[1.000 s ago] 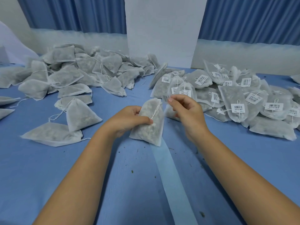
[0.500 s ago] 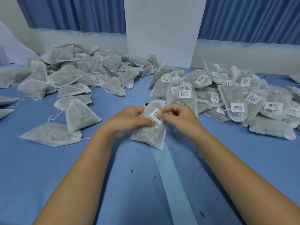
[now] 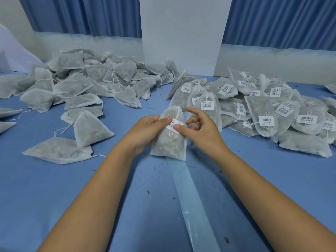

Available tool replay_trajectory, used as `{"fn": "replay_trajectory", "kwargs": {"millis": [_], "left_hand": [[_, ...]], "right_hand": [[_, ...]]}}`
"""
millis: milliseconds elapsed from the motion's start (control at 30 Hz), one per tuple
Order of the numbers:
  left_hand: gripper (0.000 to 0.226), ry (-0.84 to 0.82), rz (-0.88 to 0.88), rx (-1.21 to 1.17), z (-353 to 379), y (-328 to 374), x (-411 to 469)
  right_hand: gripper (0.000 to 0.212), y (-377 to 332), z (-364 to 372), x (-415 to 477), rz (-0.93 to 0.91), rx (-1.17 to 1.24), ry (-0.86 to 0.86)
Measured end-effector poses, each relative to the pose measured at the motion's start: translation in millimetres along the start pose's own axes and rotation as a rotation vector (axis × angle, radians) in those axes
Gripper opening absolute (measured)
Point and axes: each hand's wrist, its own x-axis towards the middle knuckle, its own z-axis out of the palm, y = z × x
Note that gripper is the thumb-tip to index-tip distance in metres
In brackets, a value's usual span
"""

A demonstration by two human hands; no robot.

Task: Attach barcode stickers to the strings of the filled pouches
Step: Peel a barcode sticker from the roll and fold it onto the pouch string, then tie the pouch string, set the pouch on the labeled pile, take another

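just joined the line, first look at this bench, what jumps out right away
Dead centre, the left hand grips a filled pouch and the right hand thumbs a barcode sticker onto its string. Unlabelled pouches heap at the far left; labelled pouches heap at the right.

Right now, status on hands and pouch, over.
Left hand grips pouch. Right hand presses barcode sticker onto string. Backing strip below pouch, not obstructing.

Both bare forearms reach forward and converge on the pouch. The left hand grips its left edge, thumb across the upper front. The right hand sits just right of the pouch, its thumb tip pressing the upper front and its other fingers spread, loosely bent.
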Motion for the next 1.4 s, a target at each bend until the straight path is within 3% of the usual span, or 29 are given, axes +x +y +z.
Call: {"fn": "replay_trajectory", "kwargs": {"millis": [100, 200, 300, 400, 500, 600, 700, 767, 900, 1000, 1167, 1267, 1400], "left_hand": [[0.017, -0.012, -0.002, -0.145, 2.1, 1.0, 2.0], [0.016, -0.066, 0.003, -0.28, 7.5, 1.7, 2.0], [0.017, -0.096, -0.008, -0.339, 10.3, 1.7, 2.3], [0.019, 0.003, -0.009, -0.309, 14.9, 0.5, 3.9], [0.022, 0.121, 0.024, -0.304, 17.7, 0.4, 5.3], [0.028, 0.188, 0.054, -0.231, 18.5, 0.9, 6.4], [0.027, 0.28, 0.015, -0.338, 13.4, 2.2, 9.2], [0.02, 0.358, -0.008, -0.33, 7.0, 0.9, 12.1], [0.013, 0.508, -0.002, 0.002, -6.1, -9.5, 18.9], [0.02, 0.548, 0.035, 0.3, -12.7, -18.0, 19.1], [0.036, 0.627, 0.07, 0.849, -20.9, -24.4, 18.5], [0.041, 0.676, -0.118, 1.184, -26.0, -22.5, 15.3], [0.043, 0.613, -0.421, 1.269, -33.2, -17.3, 14.6]], "right_hand": [[0.026, -1.7, -2.2, 1.4, 0.26, 0.316, -0.126], [0.037, -3.2, -3.0, 2.7, 0.377, 0.714, -0.269], [0.035, -3.5, -1.4, 4.7, 0.402, 0.826, -0.305], [0.041, -1.3, -1.9, 5.1, 0.384, 0.716, -0.225], [0.033, -4.0, -1.1, 3.1, 0.291, 0.469, -0.163], [0.034, -0.3, -1.1, 4.6, 0.16, 0.317, 0.041], [0.028, 8.6, -14.8, 10.3, -0.029, 0.145, 0.279], [0.033, 16.7, -26.0, 14.2, -0.062, -0.037, 0.309], [0.031, 30.1, -31.2, 21.5, 0.002, -0.308, 0.16], [0.046, 39.4, -29.8, 24.1, -0.043, -0.582, 0.048], [0.049, 47.2, -31.5, 32.9, -0.072, -0.72, 0.144], [0.05, 46.4, -25.9, 28.8, -0.098, -0.746, 0.131], [0.051, 41.8, -20.0, 16.4, -0.139, -0.748, 0.137]]}}
